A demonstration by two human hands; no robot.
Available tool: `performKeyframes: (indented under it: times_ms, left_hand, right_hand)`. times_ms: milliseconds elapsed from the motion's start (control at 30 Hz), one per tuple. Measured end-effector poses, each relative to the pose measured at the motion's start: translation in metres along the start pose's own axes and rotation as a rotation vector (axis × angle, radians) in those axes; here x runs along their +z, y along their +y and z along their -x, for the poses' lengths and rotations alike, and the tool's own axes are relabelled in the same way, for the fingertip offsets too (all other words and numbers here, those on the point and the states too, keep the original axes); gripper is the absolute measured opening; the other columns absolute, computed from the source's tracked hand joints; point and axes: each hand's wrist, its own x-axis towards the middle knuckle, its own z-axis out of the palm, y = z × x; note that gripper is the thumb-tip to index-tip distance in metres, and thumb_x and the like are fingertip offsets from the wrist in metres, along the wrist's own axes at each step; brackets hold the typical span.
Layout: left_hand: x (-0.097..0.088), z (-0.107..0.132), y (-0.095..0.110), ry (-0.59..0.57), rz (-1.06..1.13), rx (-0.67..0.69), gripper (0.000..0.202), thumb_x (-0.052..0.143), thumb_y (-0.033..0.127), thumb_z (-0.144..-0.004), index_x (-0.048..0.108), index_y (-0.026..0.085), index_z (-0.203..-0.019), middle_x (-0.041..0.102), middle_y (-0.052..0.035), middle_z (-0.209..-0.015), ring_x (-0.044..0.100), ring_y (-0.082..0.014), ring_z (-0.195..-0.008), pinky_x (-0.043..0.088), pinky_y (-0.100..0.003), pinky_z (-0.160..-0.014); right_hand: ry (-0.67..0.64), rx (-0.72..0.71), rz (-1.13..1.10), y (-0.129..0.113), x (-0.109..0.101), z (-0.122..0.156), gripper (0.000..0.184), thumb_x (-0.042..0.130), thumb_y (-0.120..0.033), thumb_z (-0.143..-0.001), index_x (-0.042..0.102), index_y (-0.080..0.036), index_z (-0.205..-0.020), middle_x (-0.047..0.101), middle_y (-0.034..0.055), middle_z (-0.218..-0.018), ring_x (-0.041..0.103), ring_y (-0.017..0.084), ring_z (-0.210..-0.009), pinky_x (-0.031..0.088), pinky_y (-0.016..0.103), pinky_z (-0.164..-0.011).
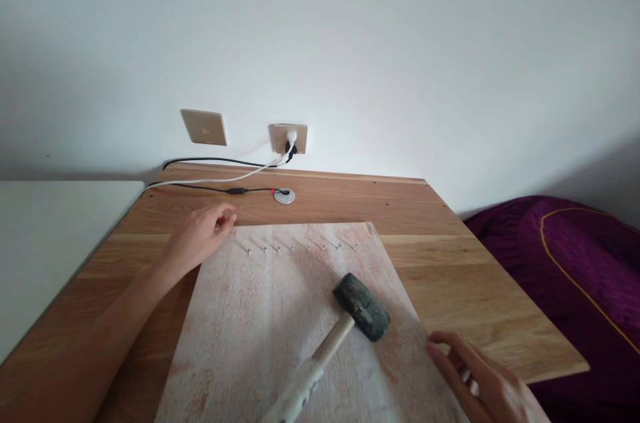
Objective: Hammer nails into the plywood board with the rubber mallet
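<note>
A flat whitish wooden board (240, 336) lies on the desk, with a row of several small metal screws or nails (292, 248) standing up near its far edge. Across the board rests a rubber mallet (361, 306) with a black head and a pale handle pointing toward me. My left hand (203, 236) is curled closed at the board's far left corner, its fingertips partly hidden. At the right edge, my right hand (480, 379) has bent fingers, the foremost touching the board's side. The mallet lies between my hands, held by neither.
The wooden desk (450, 283) meets a white wall. Cables (220, 181) run along its back to a wall socket (289, 138) and a round grommet (285, 195). A white surface (55, 243) adjoins on the left. Purple fabric with a yellow line (575, 263) lies beyond the right edge.
</note>
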Motion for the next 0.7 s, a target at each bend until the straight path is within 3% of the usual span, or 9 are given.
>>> performKeyframes:
  times_ms: [67, 167, 333, 433, 567, 700]
  left_hand:
    - [0.000, 0.001, 0.003, 0.038, 0.027, 0.025, 0.030, 0.051, 0.044, -0.096, 0.070, 0.022, -0.102, 0.079, -0.0080, -0.094, 0.074, -0.0255, -0.082, 0.057, -0.035, -0.080]
    - [-0.001, 0.006, 0.015, 0.075, 0.114, 0.111, 0.028, 0.052, 0.043, -0.100, 0.070, 0.022, -0.102, 0.078, -0.0080, -0.102, 0.073, -0.0226, -0.085, 0.057, -0.034, -0.085]
    - [0.000, 0.023, 0.037, -0.091, 0.224, 0.292, 0.019, 0.056, 0.033, -0.100, 0.071, 0.023, -0.102, 0.076, -0.0023, -0.095, 0.070, -0.0169, -0.083, 0.055, -0.028, -0.083]
    - [0.002, 0.031, 0.041, -0.109, 0.215, 0.339, 0.019, 0.058, 0.022, -0.092, 0.071, 0.023, -0.106, 0.073, -0.0024, -0.095, 0.070, -0.0169, -0.085, 0.054, -0.028, -0.083]
    - [0.005, 0.035, 0.037, -0.147, 0.225, 0.302, 0.024, 0.058, 0.016, -0.085, 0.073, 0.023, -0.102, 0.073, -0.0020, -0.093, 0.068, -0.0160, -0.082, 0.053, -0.028, -0.080]
    - [0.001, 0.031, 0.030, -0.227, 0.370, 0.163, 0.016, 0.062, 0.025, -0.085, 0.074, 0.021, -0.095, 0.072, -0.0007, -0.081, 0.064, -0.0144, -0.071, 0.053, -0.025, -0.068]
  right_hand:
    - [-0.005, -0.006, 0.075, -0.001, -0.006, -0.013, 0.034, 0.050, -0.059, -0.106, 0.069, -0.031, -0.094, 0.071, -0.0032, -0.060, 0.070, 0.018, -0.047, 0.052, 0.023, -0.043]
    - [0.117, -0.057, 0.138, -0.015, -0.010, -0.041, 0.046, 0.043, -0.060, -0.108, 0.059, -0.029, -0.076, 0.059, -0.0031, -0.051, 0.060, 0.017, -0.041, 0.044, 0.026, -0.043]
    - [0.040, -0.172, 0.054, -0.046, -0.005, -0.111, 0.039, 0.050, -0.053, -0.107, 0.058, -0.027, -0.078, 0.062, -0.0023, -0.058, 0.057, 0.016, -0.047, 0.040, 0.027, -0.050]
    - [0.012, -0.208, -0.090, -0.049, 0.006, -0.156, 0.036, 0.059, -0.054, -0.101, 0.062, -0.024, -0.081, 0.062, -0.0019, -0.061, 0.056, 0.016, -0.053, 0.040, 0.027, -0.054]
    - [-0.025, -0.241, -0.194, -0.039, 0.030, -0.196, 0.054, 0.053, -0.068, -0.100, 0.061, -0.022, -0.073, 0.057, -0.0022, -0.060, 0.052, 0.014, -0.054, 0.041, 0.026, -0.052]
    - [-0.015, -0.247, -0.261, -0.030, 0.047, -0.198, 0.056, 0.050, -0.070, -0.102, 0.064, -0.020, -0.080, 0.056, -0.0020, -0.062, 0.052, 0.014, -0.055, 0.044, 0.026, -0.053]
